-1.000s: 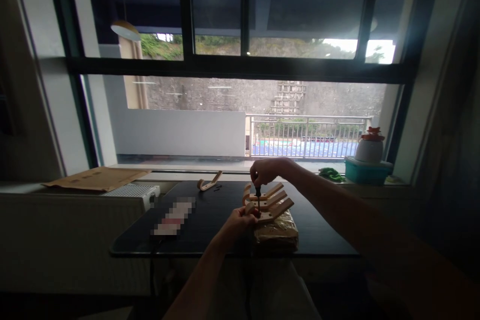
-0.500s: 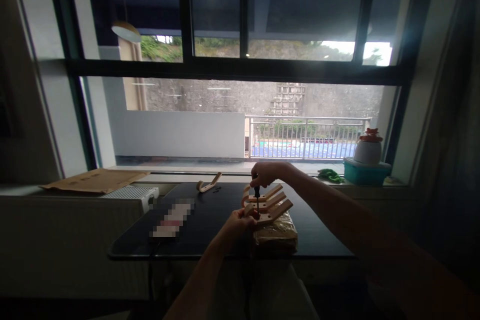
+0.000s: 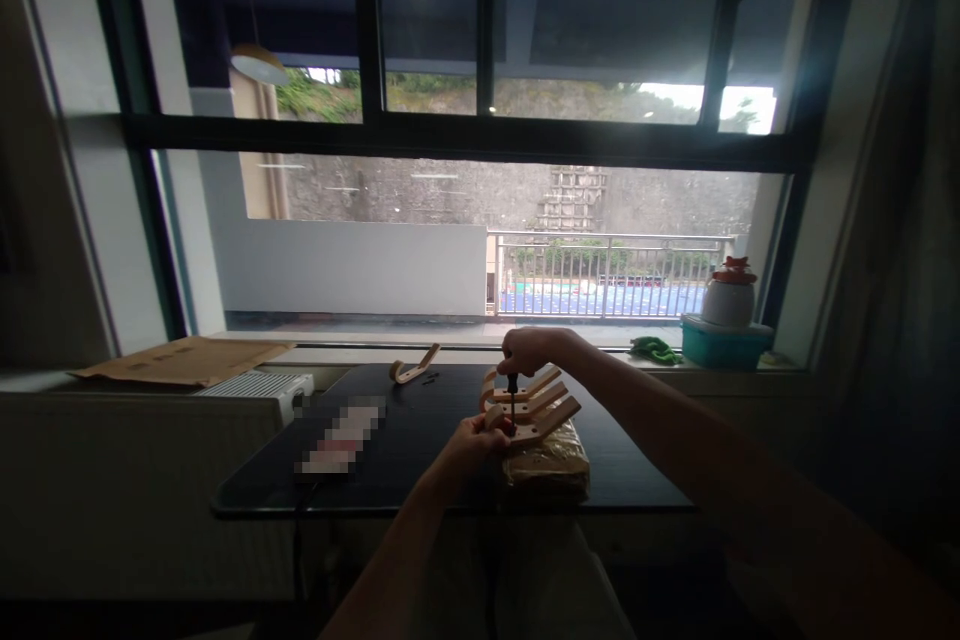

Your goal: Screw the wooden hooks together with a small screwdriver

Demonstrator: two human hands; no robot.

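My right hand (image 3: 527,351) is closed round the dark handle of a screwdriver (image 3: 513,396), which stands upright with its tip down at the nearest wooden hook (image 3: 544,422). My left hand (image 3: 478,442) pinches the curled left end of that same hook. Two more wooden hooks (image 3: 534,401) lie in a row just behind it. All of them rest on a block wrapped in clear plastic (image 3: 546,475). Whether a screw sits under the tip is too small to make out.
On the dark table (image 3: 420,480), a separate wooden hook (image 3: 415,366) lies at the back with a few small dark screws (image 3: 430,379). A blurred-out flat item (image 3: 343,435) is at left. The sill holds a teal box (image 3: 724,344), a white jar (image 3: 729,302) and a green cloth (image 3: 655,350).
The whole view has shifted slightly. Both hands keep their grips, and the screwdriver stays upright at the nearest hook.
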